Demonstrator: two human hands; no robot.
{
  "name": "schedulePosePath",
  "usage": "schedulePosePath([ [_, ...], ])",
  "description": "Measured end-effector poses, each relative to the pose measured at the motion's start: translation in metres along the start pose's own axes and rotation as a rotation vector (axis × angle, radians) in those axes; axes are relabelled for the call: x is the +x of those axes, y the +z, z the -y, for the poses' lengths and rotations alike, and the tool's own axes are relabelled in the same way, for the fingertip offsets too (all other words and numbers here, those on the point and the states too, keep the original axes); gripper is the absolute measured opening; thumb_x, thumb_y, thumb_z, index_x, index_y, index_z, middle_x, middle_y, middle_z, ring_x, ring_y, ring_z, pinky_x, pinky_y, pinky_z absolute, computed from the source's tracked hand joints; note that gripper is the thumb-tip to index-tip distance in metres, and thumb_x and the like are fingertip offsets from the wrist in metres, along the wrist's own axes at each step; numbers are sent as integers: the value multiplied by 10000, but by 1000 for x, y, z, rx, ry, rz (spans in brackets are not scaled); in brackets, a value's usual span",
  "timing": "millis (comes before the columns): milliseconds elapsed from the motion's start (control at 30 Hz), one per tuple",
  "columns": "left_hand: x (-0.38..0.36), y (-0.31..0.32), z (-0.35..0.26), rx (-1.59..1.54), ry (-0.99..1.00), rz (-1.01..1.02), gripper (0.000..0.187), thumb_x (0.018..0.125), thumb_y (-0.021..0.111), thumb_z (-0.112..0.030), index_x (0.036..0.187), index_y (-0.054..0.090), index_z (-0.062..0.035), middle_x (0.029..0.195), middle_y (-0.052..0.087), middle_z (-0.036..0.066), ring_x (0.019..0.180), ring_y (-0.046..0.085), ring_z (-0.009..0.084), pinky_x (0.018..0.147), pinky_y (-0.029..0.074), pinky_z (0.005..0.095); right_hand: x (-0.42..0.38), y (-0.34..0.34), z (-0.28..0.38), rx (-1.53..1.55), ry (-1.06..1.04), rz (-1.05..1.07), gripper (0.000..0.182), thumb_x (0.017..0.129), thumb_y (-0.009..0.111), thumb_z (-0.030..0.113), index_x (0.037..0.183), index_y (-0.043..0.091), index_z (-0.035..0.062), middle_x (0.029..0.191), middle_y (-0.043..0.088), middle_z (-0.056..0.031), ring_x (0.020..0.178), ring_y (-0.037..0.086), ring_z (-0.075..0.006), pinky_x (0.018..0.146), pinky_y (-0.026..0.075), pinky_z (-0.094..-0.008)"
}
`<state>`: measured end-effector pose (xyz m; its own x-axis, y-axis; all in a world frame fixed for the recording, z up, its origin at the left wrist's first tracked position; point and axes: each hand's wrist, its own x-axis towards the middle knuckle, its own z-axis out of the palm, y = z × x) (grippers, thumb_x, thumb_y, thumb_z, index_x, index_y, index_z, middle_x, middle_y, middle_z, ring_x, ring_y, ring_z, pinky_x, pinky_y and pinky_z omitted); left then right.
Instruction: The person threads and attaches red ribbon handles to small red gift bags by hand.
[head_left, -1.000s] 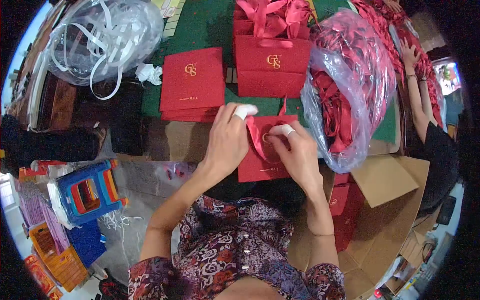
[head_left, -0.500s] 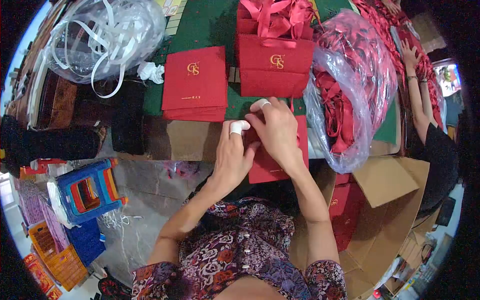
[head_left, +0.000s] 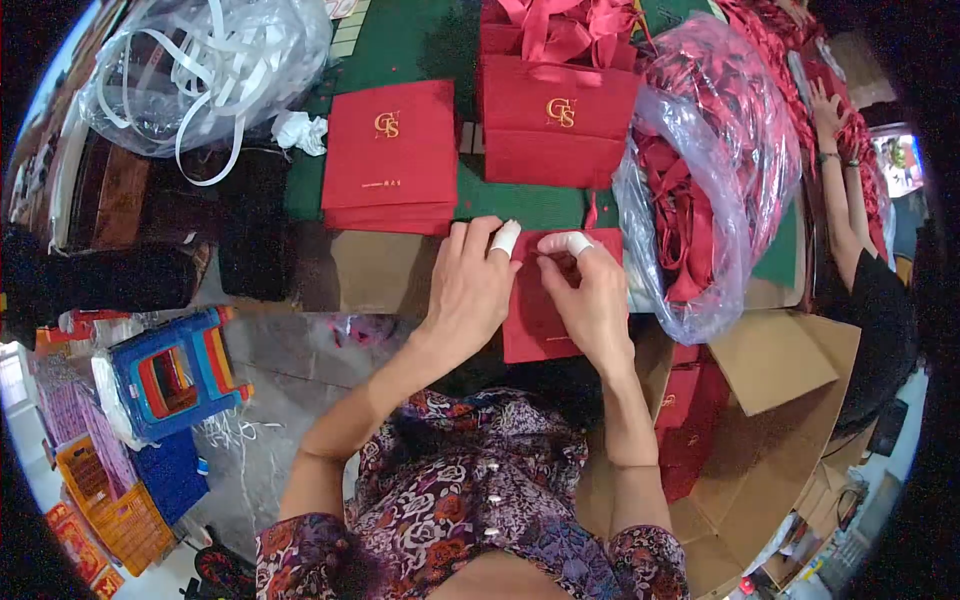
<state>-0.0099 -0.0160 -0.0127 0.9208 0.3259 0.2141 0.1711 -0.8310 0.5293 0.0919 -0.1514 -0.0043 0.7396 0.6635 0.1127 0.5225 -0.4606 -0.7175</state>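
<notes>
A flat red paper bag [head_left: 535,325] lies at the table's front edge, below both hands. My left hand [head_left: 468,278] is closed at the bag's upper left edge, its taped index finger pointing up. Over the bag's upper part, my right hand [head_left: 597,295] pinches with thumb and taped index finger; whatever is between them is too small to make out. Just beyond, a stack of flat red bags [head_left: 390,160] with gold lettering lies to the left. An upright red bag [head_left: 560,125] with red ribbons [head_left: 565,35] on top stands behind my right hand.
At right, a clear plastic bag [head_left: 735,250] spills red ribbon. Another plastic bag [head_left: 150,120] with white ribbon sits far left, near a crumpled white tissue [head_left: 300,132]. An open cardboard box [head_left: 780,440] with red bags stands lower right. A co-worker's arm [head_left: 838,200] is beyond it.
My hands, close together before, have moved apart. The right one shifted right and down over the bag, and the left one's fingers moved up to the bag's upper left edge.
</notes>
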Motion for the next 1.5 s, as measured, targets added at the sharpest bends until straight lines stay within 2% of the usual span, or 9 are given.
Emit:
schedulePosePath([
  [267,5,-8,7,-114,47,-5,290,827,713,-61,1099,632,3,1053,552,160,924,596,370,782,503,443,-5,4,-1,111,15,-72,115,870,716,49,973,702,-1,879,702,-107,765,675,-185,697,524,-301],
  [333,8,-12,7,-190,5,43,260,829,712,-56,1071,632,-6,1037,546,161,885,613,379,742,513,448,-6,1,1,122,23,-58,132,821,740,69,939,695,29,919,715,-127,874,680,-307,777,526,-396],
  [433,10,-14,7,-245,-23,87,242,839,703,-52,1066,628,-14,1030,542,163,858,629,389,704,522,463,-9,4,-3,105,-3,-85,114,844,728,29,951,706,-1,875,707,-125,747,683,-202,685,530,-300],
  [633,13,-13,1,-189,20,49,163,863,653,-24,997,601,53,1066,523,182,895,626,395,732,535,481,-12,11,-1,24,-54,-191,104,830,747,29,917,703,-7,842,714,-117,734,685,-175,672,535,-295],
  [700,14,-11,3,-174,-3,35,219,853,687,-70,1053,616,-17,1044,531,165,873,624,389,716,528,466,-13,13,-2,54,-21,-181,99,833,745,29,914,702,-9,843,717,-118,730,684,-168,670,536,-295],
  [833,19,-7,9,-173,-7,60,196,858,677,-72,1033,607,-17,1034,528,166,873,621,392,711,523,469,-12,19,-4,56,-11,-202,100,838,745,41,913,702,-11,845,723,-124,719,681,-154,655,533,-294],
  [1167,16,0,4,-282,-20,-22,130,869,653,-65,957,594,10,996,524,176,841,610,409,716,515,488,-10,20,8,-135,-103,-229,165,762,756,50,853,619,45,744,647,-112,671,630,-286,623,500,-395],
  [1333,13,4,4,-265,-5,-44,122,879,646,-65,959,599,14,992,525,168,845,620,404,703,519,492,-10,16,8,-122,-23,-170,136,786,751,62,885,658,48,786,678,-112,710,661,-265,652,518,-363],
  [1500,16,3,15,-200,-48,145,114,886,645,-74,959,611,7,1017,541,179,843,627,408,704,527,496,-18,11,5,11,80,-149,129,825,736,49,945,692,32,849,707,-116,756,684,-232,688,532,-327],
])
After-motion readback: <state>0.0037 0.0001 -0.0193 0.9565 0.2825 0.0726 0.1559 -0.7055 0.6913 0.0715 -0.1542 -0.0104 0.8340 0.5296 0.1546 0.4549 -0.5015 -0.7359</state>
